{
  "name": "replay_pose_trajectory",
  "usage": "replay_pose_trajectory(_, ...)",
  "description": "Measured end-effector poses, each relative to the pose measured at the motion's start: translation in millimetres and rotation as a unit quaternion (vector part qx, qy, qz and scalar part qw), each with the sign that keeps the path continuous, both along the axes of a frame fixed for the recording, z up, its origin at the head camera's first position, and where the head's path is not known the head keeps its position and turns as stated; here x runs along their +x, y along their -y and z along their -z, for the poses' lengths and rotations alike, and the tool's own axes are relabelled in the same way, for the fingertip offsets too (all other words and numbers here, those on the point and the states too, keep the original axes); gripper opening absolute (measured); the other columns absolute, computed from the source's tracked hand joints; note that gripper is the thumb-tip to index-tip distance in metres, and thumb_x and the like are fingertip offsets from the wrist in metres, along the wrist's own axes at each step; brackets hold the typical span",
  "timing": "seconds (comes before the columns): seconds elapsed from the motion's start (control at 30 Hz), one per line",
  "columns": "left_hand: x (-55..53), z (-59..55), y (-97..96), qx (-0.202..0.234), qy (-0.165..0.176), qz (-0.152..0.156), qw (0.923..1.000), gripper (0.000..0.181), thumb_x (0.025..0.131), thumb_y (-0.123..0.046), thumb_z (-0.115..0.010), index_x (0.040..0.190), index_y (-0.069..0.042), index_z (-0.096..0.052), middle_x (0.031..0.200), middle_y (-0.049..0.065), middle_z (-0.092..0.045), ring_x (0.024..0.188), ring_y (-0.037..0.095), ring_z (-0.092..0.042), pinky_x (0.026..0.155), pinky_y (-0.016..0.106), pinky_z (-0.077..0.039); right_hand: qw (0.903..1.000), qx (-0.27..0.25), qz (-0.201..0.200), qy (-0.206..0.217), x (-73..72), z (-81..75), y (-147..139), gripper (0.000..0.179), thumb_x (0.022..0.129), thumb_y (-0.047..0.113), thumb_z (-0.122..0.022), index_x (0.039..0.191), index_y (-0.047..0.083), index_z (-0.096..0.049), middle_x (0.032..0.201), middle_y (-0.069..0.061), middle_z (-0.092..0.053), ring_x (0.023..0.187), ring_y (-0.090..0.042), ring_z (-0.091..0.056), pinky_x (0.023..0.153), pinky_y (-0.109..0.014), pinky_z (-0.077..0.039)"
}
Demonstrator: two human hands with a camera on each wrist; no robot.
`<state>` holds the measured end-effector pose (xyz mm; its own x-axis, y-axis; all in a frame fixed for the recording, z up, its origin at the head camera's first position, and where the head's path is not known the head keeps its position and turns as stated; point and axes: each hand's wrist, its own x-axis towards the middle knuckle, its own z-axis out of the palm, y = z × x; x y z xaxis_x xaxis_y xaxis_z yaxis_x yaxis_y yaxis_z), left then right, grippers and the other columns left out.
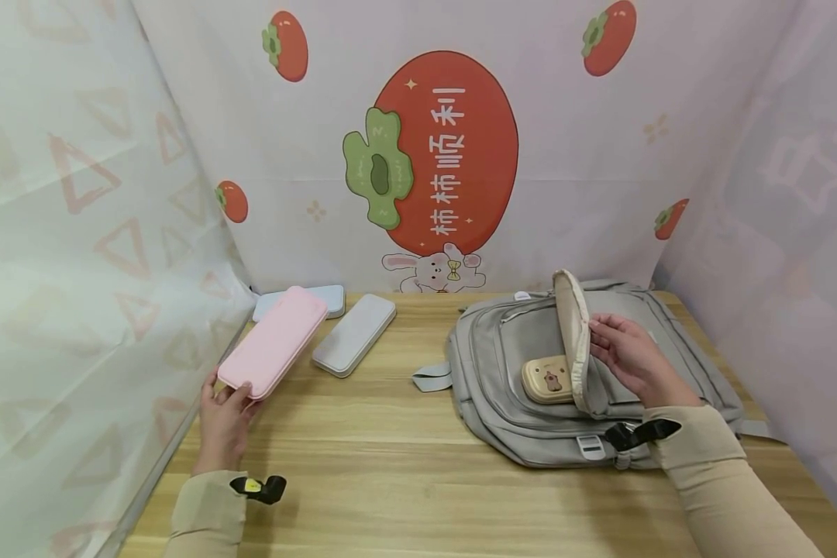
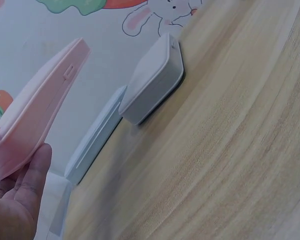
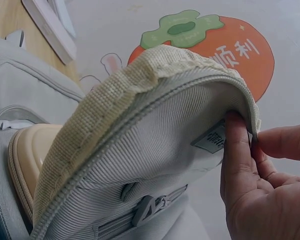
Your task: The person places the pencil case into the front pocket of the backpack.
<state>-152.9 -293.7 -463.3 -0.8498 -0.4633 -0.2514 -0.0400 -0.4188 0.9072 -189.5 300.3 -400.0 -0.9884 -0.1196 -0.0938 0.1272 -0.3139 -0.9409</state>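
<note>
My left hand (image 1: 226, 418) grips the lower end of a flat pink case (image 1: 275, 341), thumb on the top face and fingers beneath. The case is raised and tilted over the table's left side; a small latch shows on its edge in the left wrist view. At the right, a grey backpack (image 1: 488, 418) lies flat. My right hand (image 1: 628, 353) pinches the edge of its front pocket flap (image 3: 155, 115) between thumb and fingers, holding it up. A small cream case (image 1: 545, 380) with a bear picture sits in the pocket opening, partly hidden by the flap.
Behind the pink case, a grey flat case (image 1: 356, 335) and a light blue one (image 1: 331, 299) lie on the wooden table (image 1: 404, 480). A strap loop (image 1: 432, 377) sticks out left of the backpack. Printed cloth walls (image 1: 307, 155) enclose the back and both sides.
</note>
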Motion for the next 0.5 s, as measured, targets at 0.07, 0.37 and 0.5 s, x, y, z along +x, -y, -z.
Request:
replay_pose_trajectory(0.07,-0.7,-0.7,-2.1,0.0,-0.002,0.004,1.0,0.069,0.102,0.009,-0.052,0.155,-0.026,-0.027,0.105,-0.003,-0.059,0.074,0.01,-0.067,0.067,0.024,-0.057,1.0,-0.003,0.0,0.0,-0.1,0.0,0,0.022,0.109,0.004,-0.047,0.097,0.01,-0.065,0.09,0.002,-0.068,0.084,-0.007,-0.067,0.075,-0.02,-0.056)
replay_pose_trajectory(0.37,-6.1,0.6,-9.5,0.001,-0.011,0.021,0.9997,0.079,0.102,0.012,-0.05,0.165,-0.022,-0.016,0.101,-0.003,-0.059,0.072,0.009,-0.066,0.066,0.024,-0.057,1.0,-0.008,-0.001,-0.002,0.5,0.0,-1,0.022,0.109,0.003,-0.048,0.097,0.01,-0.065,0.091,0.001,-0.068,0.084,-0.007,-0.067,0.075,-0.02,-0.056)
replay_pose_trajectory(0.5,-8.3,3.3,-14.1,-0.01,-0.006,0.029,0.9995,0.08,0.103,0.01,-0.05,0.166,-0.021,-0.013,0.103,-0.004,-0.058,0.073,0.008,-0.065,0.067,0.023,-0.057,0.9999,-0.014,-0.005,-0.003,0.9,0.5,-1,0.025,0.11,0.003,-0.046,0.096,0.011,-0.067,0.091,0.001,-0.069,0.084,-0.007,-0.068,0.075,-0.02,-0.057)
